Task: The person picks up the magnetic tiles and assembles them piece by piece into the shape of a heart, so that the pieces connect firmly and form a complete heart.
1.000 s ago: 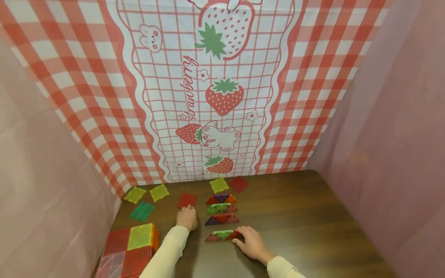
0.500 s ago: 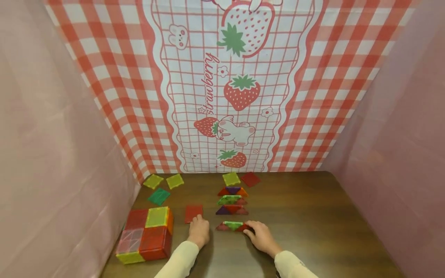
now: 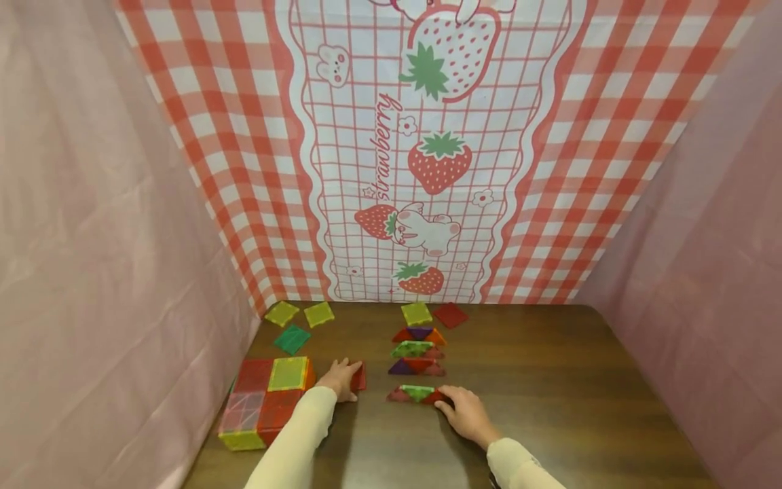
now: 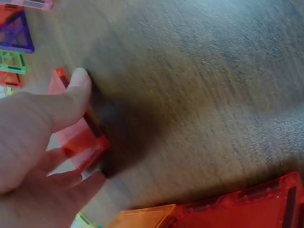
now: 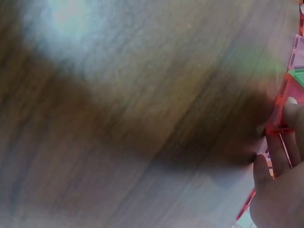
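Note:
In the head view my left hand (image 3: 342, 379) pinches a translucent red square magnetic tile (image 3: 360, 377), tipped up off the table. The left wrist view shows the thumb on one face of the red tile (image 4: 78, 135) and the fingers behind it. My right hand (image 3: 467, 413) holds the right end of the nearest strip of triangle magnetic tiles (image 3: 418, 393), pink, green and red, standing on the table. In the right wrist view the thumb and fingers pinch the strip's red triangle (image 5: 280, 111). Three similar strips stand behind it, the closest (image 3: 418, 367) purple, red and pink.
A box-like block of tiles (image 3: 263, 401), red, pink and yellow, stands left of my left hand. Toward the back lie a green tile (image 3: 292, 339), several yellow tiles (image 3: 319, 314) and a red tile (image 3: 451, 314). A checked cloth (image 3: 391, 170) hangs behind the brown table (image 3: 550, 394).
My left hand has shifted to the red tile's left side, and the tile has gone from flat to tipped up. The right hand stays at the strip. The head view has turned left.

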A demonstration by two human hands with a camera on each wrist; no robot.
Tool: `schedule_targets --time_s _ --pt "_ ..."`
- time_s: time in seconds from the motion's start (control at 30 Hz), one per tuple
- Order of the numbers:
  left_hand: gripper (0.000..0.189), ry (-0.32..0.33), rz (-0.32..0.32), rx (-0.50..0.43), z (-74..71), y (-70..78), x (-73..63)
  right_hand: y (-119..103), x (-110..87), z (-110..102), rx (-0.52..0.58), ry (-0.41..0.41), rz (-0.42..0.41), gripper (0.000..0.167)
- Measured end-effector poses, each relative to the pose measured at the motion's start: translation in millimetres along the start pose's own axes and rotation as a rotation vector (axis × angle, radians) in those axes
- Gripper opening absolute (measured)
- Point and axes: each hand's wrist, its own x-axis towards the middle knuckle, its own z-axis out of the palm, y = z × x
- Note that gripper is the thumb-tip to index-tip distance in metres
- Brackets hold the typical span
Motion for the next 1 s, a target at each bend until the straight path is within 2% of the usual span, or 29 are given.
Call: schedule_targets --time_s 0.2,0.33,0.43,0.5,0.6,0.7,0.8,1.0 --pt "0.061 0.092 0.063 0.067 4.9 2.3 -5.8 2 -0.1 0 0.012 -0.004 -0.011 0.024" --pt "0.060 0.093 0.085 0.133 7.2 3.0 -10.8 2 0.9 0 -0.009 -0.011 -0.037 0.027" --pt "0.065 0.099 0.104 0.122 10.8 2.3 -14.1 0 0.8 -2 -0.007 -0.004 -0.044 0.027" --pt "0.071 0.104 0.104 0.061 13.1 2.1 -16.1 -1 0.9 -3 -0.006 -0.001 -0.045 0.026" --pt "0.081 0.113 0.105 -0.087 14.5 4.8 -17.9 -3 2.0 -5 -0.007 -0.012 -0.038 0.026" --pt "0.090 0.087 0.128 -0.217 17.2 10.3 -20.1 -4 1.6 -7 -0.003 -0.034 -0.029 0.026" --pt "0.093 0.059 0.165 -0.295 19.8 16.2 -21.7 -4 0.8 -8 0.008 -0.052 -0.022 0.027" --pt "0.089 0.037 0.218 -0.376 22.9 23.4 -21.0 -5 -0.6 -7 0.004 -0.055 -0.021 0.028"
